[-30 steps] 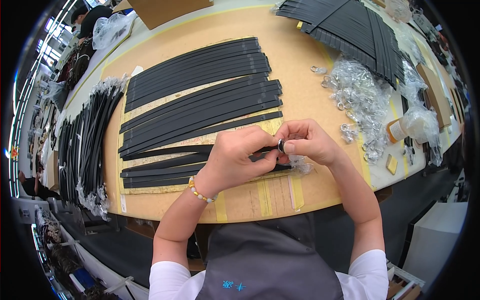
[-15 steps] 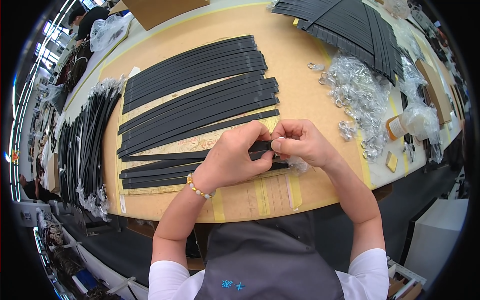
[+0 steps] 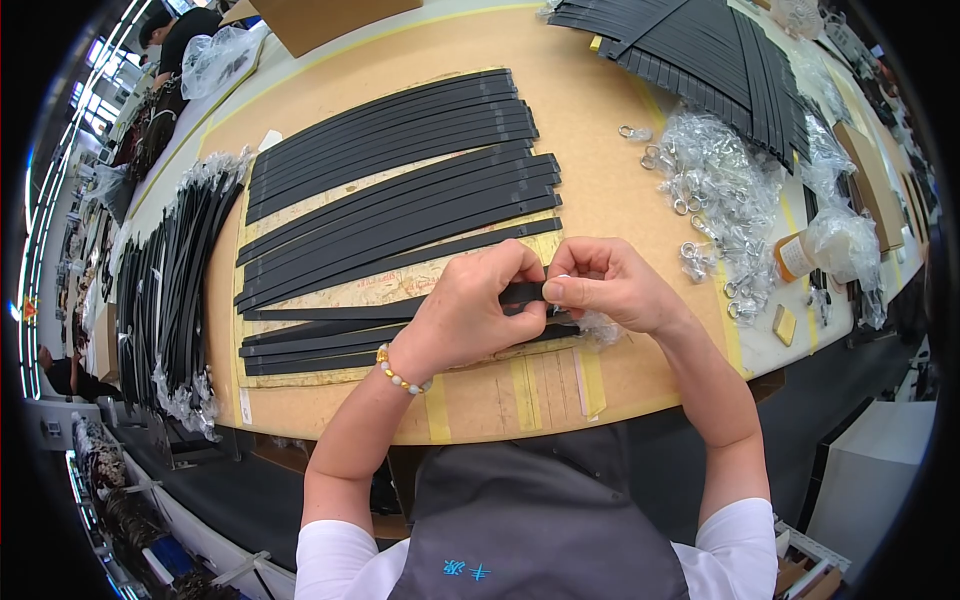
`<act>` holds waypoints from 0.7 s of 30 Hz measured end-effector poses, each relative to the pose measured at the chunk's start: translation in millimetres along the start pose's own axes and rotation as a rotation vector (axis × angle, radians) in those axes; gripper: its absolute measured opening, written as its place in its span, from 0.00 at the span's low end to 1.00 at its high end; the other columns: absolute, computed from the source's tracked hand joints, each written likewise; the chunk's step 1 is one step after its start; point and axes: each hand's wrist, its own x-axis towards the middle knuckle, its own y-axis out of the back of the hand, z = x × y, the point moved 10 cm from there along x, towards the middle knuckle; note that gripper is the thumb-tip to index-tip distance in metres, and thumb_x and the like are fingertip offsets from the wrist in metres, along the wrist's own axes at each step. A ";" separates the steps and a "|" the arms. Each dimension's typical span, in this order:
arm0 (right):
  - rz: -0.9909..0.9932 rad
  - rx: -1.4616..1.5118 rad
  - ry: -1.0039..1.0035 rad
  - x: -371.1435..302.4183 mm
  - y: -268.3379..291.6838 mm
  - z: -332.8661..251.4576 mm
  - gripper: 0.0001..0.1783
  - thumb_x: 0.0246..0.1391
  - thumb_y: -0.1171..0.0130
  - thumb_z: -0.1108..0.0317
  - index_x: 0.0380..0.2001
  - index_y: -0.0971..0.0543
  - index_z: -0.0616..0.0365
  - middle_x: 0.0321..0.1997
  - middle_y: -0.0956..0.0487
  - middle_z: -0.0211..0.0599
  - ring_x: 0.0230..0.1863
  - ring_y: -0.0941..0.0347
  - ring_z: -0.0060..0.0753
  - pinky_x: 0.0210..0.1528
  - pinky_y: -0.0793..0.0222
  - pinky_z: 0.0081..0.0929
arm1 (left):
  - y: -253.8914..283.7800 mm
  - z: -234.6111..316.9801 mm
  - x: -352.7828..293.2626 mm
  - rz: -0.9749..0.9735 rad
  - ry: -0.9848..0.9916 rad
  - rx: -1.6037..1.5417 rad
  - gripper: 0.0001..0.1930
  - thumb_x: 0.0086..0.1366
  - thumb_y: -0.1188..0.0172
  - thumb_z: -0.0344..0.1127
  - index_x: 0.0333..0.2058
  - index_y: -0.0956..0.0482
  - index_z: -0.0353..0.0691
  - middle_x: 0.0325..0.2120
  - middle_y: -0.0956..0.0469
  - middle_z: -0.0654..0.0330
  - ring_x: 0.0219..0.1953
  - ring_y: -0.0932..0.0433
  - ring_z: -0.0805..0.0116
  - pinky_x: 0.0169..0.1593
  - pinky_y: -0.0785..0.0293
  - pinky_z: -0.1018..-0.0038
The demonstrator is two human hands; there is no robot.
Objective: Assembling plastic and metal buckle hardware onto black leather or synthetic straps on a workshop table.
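Between my hands is the end of a flat black strap (image 3: 520,294). My left hand (image 3: 472,303) is closed, thumb and fingers gripping the strap a little short of its end. At the very end my right hand (image 3: 600,288) pinches it, thumb against bent fingers; small metal fittings may be there, but the fingertips hide them. Clear plastic wrap (image 3: 599,328) shows just below the right hand. Beneath and to the left, several flat black straps (image 3: 390,230) lie side by side on a yellowish board (image 3: 350,285).
Plastic-wrapped metal clasps (image 3: 700,180) are heaped at right, near an orange-brown jar (image 3: 793,257) and a yellow block (image 3: 784,325). A stack of black straps (image 3: 690,60) lies far right. Bundled straps (image 3: 180,290) hang over the left edge. Another person (image 3: 185,40) stands far left.
Both hands stay at the strap's end with nearly the same grip. The view has shifted very slightly; nothing else has visibly moved.
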 end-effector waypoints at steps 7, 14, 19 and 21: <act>0.013 -0.011 0.012 0.1 1.0 1.0 0.10 0.61 0.31 0.65 0.33 0.21 0.59 0.30 0.22 0.21 0.29 0.28 0.10 0.31 0.31 0.14 | -1.8 3.0 -0.9 0.001 -0.025 0.040 0.12 0.50 0.30 0.25 0.32 0.24 0.35 0.24 0.21 0.59 0.25 0.21 0.71 0.29 0.23 0.77; 0.083 -0.082 0.030 0.4 1.6 1.6 0.08 0.60 0.33 0.68 0.32 0.21 0.61 0.29 0.24 0.19 0.30 0.32 0.07 0.29 0.37 0.12 | -2.1 4.2 -1.6 0.005 -0.044 0.072 0.12 0.50 0.30 0.25 0.32 0.23 0.36 0.24 0.21 0.59 0.26 0.21 0.69 0.29 0.23 0.76; 0.126 -0.078 0.078 1.5 0.8 6.6 0.07 0.61 0.35 0.69 0.31 0.21 0.61 0.28 0.26 0.18 0.29 0.35 0.06 0.28 0.40 0.13 | -3.8 5.4 -1.5 -0.004 -0.074 0.067 0.12 0.51 0.30 0.24 0.33 0.23 0.35 0.26 0.20 0.58 0.28 0.19 0.68 0.29 0.23 0.76; 0.141 -0.087 0.092 0.9 1.5 6.9 0.07 0.61 0.35 0.70 0.31 0.21 0.61 0.28 0.26 0.17 0.29 0.36 0.06 0.27 0.40 0.13 | -3.3 8.2 -1.3 -0.006 -0.082 0.058 0.12 0.51 0.30 0.25 0.33 0.23 0.35 0.27 0.20 0.58 0.28 0.19 0.68 0.29 0.23 0.76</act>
